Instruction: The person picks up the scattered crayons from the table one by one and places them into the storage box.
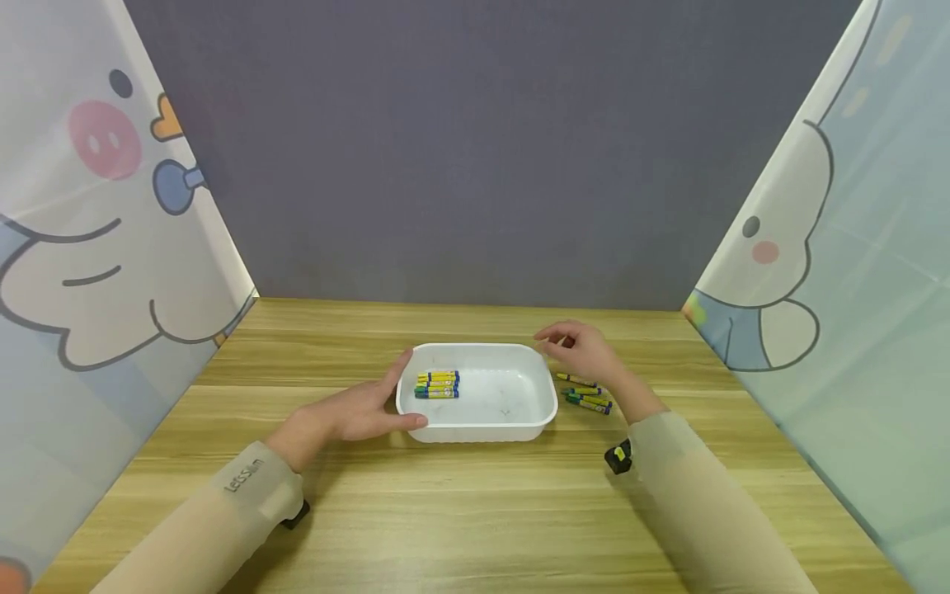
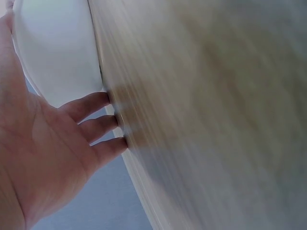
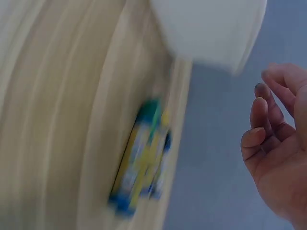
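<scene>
A white plastic tray [image 1: 512, 426] stands on the table; several yellow-wrapped crayons [image 1: 438, 385] with blue ends lie side by side in its left part. My left hand [image 1: 361, 410] spans the tray's left end, thumb at the near rim and index finger along the far left side. In the left wrist view, three straight fingers [image 2: 98, 128] reach down to the tabletop beside the tray. Above the tray's far right corner hovers my right hand [image 1: 582, 351], its fingers loosely bent and nothing seen between them. Several more crayons [image 1: 590, 402] lie below it, right of the tray.
The wood-grain table [image 1: 445, 520] runs back to a dark grey panel [image 1: 475, 165]. Cartoon-printed sheets, one on the left [image 1: 82, 206] and one on the right [image 1: 853, 247], flank it. A black wrist device [image 1: 618, 456] sits by my right cuff.
</scene>
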The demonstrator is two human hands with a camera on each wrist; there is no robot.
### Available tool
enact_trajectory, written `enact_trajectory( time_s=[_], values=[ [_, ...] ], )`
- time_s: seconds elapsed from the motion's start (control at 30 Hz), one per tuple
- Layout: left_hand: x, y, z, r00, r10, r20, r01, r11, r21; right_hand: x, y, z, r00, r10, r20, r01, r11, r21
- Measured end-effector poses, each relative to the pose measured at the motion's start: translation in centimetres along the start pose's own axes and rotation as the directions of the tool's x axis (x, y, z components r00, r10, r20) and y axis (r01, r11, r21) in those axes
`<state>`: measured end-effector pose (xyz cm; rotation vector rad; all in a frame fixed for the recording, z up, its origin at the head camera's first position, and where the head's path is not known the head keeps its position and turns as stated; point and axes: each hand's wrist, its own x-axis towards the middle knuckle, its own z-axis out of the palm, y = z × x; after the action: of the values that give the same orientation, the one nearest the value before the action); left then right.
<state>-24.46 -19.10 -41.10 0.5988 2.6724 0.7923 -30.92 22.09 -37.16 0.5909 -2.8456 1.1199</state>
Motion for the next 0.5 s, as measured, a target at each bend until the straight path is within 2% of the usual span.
enact_trajectory(
  time_s=[0.13, 0.27, 0.37, 0.5],
  values=[
    [0.0, 0.0, 0.0, 1.000, 0.008, 0.003, -0.008, 1.000, -0.019, -0.6, 3.2, -1.7, 1.000, 0.027, -0.005, -0.028, 0.999, -0.026],
    [0.0, -0.1, 0.0, 1.000, 0.012, 0.001, -0.012, 1.000, -0.023, -0.8, 6.1, -2.7, 0.999, 0.045, 0.016, -0.043, 0.994, -0.103],
    [0.0, -0.1, 0.0, 1.000, 0.015, 0.000, -0.015, 1.000, -0.019, -0.8, 7.6, -3.2, 0.997, 0.062, 0.055, -0.053, 0.988, -0.145],
    [0.0, -0.1, 0.0, 1.000, 0.016, 0.005, -0.016, 1.000, -0.013, -0.6, 8.7, -3.6, 0.990, 0.101, 0.099, -0.087, 0.986, -0.144]
  ],
)
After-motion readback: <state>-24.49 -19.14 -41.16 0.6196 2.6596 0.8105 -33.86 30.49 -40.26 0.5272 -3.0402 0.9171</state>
